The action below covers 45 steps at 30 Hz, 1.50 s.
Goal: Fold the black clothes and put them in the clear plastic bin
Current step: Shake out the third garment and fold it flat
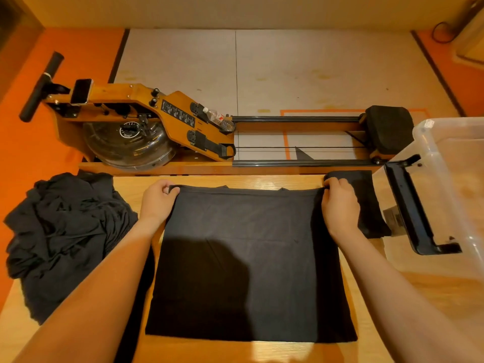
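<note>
A black shirt (248, 258) is spread flat on the wooden counter (379, 323), and its far edge is pinched at both ends. The left hand (157, 203) is clamped on the left corner, with the fingers (167, 188) curled round a fold of cloth, and the right hand (340, 203) is clamped on the right corner in the same way. The cloth is drawn straight between the two hands, which is judged to smooth it and square the edge before a fold is made. One sleeve (366, 200) is seen lying out to the right past the right hand, just beside the clear plastic bin (450, 158). The bin is set at the right end of the counter, within easy reach for the finished piece, and no dark cloth is seen through its wall. A crumpled pile of black clothes (60, 231) is heaped at the left end, presumably as the stock yet to be folded. Beyond the counter a wooden rowing machine (157, 127) is stood on a pale floor mat (314, 74), with a water bottle (218, 117) lodged by its footrests and a phone (81, 91) propped near its handle; orange floor (39, 153) is seen at the sides
</note>
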Tool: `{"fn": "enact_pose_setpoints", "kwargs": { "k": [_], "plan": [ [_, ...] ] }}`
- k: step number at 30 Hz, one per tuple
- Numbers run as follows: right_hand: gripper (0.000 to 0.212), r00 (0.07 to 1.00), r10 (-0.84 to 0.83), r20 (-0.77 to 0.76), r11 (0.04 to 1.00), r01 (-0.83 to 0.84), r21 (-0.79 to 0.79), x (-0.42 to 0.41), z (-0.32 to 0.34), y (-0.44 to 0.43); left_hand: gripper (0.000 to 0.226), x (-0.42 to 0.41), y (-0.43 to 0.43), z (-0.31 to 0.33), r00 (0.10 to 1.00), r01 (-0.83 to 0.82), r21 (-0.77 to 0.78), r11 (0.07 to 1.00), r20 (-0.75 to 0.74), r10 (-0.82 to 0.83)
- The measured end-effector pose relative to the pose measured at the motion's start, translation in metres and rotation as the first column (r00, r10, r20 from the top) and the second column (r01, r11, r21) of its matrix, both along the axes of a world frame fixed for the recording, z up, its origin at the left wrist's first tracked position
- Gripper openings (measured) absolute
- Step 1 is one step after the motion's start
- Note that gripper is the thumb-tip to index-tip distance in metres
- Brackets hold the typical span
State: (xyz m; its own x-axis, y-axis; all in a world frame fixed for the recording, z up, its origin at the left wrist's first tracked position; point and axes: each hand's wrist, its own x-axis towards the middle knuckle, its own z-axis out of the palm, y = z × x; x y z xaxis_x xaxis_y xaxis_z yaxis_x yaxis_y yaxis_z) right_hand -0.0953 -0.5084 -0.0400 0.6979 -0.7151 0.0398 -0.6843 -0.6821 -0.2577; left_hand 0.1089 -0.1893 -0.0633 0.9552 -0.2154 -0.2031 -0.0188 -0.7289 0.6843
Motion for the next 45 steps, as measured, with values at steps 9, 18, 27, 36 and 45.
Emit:
{"fn": "enact_pose_setpoints", "kwargs": {
  "k": [9,18,27,36,45],
  "plan": [
    [0.041,0.895,0.447,-0.011,0.894,-0.446,0.045,0.009,-0.020,0.019,0.039,-0.019,-0.018,0.004,0.794,0.470,0.316,0.824,0.256,-0.551],
    [0.030,0.916,0.383,-0.118,0.919,-0.365,0.148,0.020,-0.020,0.007,0.025,-0.008,-0.040,0.005,0.841,0.495,0.280,0.822,0.083,-0.535],
    [0.019,0.873,0.478,-0.098,0.814,-0.399,0.422,0.025,0.004,-0.013,0.026,0.014,-0.031,0.025,0.798,0.602,0.189,0.776,-0.177,-0.576],
    [0.006,0.870,0.490,-0.063,0.766,-0.395,0.507,0.037,0.037,-0.021,0.021,0.025,-0.025,0.058,0.808,0.589,0.167,0.791,-0.147,-0.571],
    [0.019,0.819,0.510,0.264,0.825,-0.553,0.121,0.065,0.137,-0.025,0.013,0.041,-0.012,0.178,0.849,0.457,0.104,0.883,0.247,-0.468]
  ]
}}
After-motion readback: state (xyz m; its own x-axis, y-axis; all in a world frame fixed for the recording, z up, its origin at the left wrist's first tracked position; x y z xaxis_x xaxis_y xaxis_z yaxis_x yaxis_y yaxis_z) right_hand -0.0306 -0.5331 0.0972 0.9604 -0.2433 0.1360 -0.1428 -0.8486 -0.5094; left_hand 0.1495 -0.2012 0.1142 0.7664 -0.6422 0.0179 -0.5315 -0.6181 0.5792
